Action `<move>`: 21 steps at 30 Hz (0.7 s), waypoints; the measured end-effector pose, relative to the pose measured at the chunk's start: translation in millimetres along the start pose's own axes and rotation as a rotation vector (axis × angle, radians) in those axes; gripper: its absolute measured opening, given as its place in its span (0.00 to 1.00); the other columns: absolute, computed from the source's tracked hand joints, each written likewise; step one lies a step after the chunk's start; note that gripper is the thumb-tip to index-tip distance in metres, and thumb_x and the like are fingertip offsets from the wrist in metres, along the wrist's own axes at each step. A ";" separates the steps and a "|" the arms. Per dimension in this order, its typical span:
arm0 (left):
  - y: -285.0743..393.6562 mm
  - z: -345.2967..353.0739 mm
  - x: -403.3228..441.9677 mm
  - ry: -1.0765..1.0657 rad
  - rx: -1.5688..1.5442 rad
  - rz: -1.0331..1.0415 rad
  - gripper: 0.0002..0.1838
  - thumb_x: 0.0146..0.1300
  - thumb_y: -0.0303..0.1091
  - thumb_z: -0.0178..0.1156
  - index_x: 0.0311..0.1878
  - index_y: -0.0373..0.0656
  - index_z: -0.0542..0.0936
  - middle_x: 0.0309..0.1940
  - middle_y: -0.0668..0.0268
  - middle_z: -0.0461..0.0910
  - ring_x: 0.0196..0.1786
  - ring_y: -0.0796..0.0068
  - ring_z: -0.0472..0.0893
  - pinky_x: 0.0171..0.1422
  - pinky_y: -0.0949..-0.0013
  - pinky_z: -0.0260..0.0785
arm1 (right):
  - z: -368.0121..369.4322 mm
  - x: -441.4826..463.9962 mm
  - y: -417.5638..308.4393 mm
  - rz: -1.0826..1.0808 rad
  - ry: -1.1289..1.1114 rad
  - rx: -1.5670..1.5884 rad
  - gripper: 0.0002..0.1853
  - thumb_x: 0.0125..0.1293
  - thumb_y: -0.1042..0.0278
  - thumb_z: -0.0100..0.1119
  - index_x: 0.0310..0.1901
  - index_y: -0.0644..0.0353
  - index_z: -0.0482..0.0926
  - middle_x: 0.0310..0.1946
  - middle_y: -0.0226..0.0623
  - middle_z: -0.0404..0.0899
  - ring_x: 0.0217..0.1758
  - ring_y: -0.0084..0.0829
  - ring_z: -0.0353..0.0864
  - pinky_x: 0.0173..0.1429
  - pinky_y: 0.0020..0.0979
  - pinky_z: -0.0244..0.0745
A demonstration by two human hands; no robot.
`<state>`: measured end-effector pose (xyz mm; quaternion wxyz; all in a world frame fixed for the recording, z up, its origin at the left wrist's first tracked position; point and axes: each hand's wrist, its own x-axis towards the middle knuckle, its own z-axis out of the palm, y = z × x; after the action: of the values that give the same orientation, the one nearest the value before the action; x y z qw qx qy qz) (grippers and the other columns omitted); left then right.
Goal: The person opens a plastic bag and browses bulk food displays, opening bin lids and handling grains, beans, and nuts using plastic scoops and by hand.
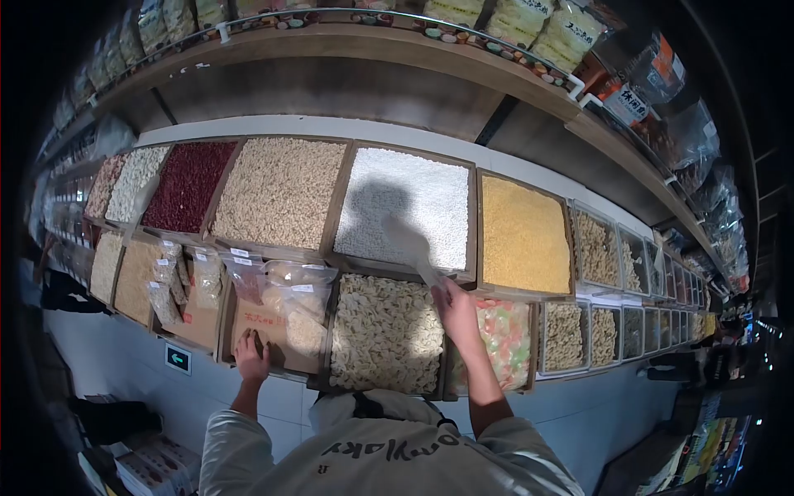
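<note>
Head camera view: from where I stand, a person in a pale top with dark lettering [389,455] leans over two rows of open bins set along a white worktop [397,131]. The right hand [457,310] is closed around the handle of a translucent scoop [423,266], which reaches across the near edge of the bin of white grains [438,186]. Whether the scoop's bowl touches the grains I cannot tell. A shadow falls across them.

The left hand [251,357] lies at the near edge of a cardboard-lined bin [265,326], fingers bent and slightly apart; I cannot tell whether it grips anything. Labelled clear bags [304,307] lie in that bin, just beyond the hand.

Between the hands sits a bin of pale dried pieces [387,331]; to its right are red and green wrapped pieces [503,335]. Yellow grain [525,231] fills the bin right of the white one, beige grains [281,190] the bin left of it, then dark red beans [190,186]. Packaged goods line a wooden shelf [331,48] above.
</note>
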<state>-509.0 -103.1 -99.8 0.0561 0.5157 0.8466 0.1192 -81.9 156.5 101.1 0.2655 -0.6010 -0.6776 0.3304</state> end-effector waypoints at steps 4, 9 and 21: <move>0.0 0.7 -0.7 -0.005 -0.019 -0.022 0.31 0.60 0.39 0.63 0.66 0.45 0.68 0.68 0.59 0.66 0.69 0.56 0.67 0.70 0.51 0.58 | -10.1 7.9 5.7 -0.100 0.020 -0.092 0.18 0.69 0.63 0.61 0.54 0.69 0.80 0.23 0.49 0.79 0.25 0.33 0.77 0.34 0.36 0.71; 3.5 -2.9 0.8 -0.048 -0.002 -0.068 0.29 0.60 0.38 0.63 0.65 0.45 0.69 0.68 0.60 0.67 0.69 0.56 0.67 0.70 0.51 0.58 | -24.0 21.7 15.4 0.006 0.163 0.061 0.18 0.71 0.63 0.59 0.52 0.71 0.80 0.25 0.39 0.80 0.26 0.27 0.77 0.36 0.32 0.73; 1.3 -2.8 1.0 -0.013 -0.041 -0.050 0.27 0.59 0.37 0.62 0.63 0.45 0.71 0.66 0.60 0.69 0.67 0.56 0.68 0.69 0.52 0.59 | -42.8 20.1 57.7 0.176 0.237 0.257 0.16 0.74 0.62 0.54 0.49 0.68 0.81 0.20 0.27 0.72 0.20 0.16 0.67 0.17 0.22 0.57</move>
<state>-508.9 -102.0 -96.8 0.0750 0.4936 0.8563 0.1319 -15.4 185.3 83.6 0.3882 -0.6539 -0.5385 0.3630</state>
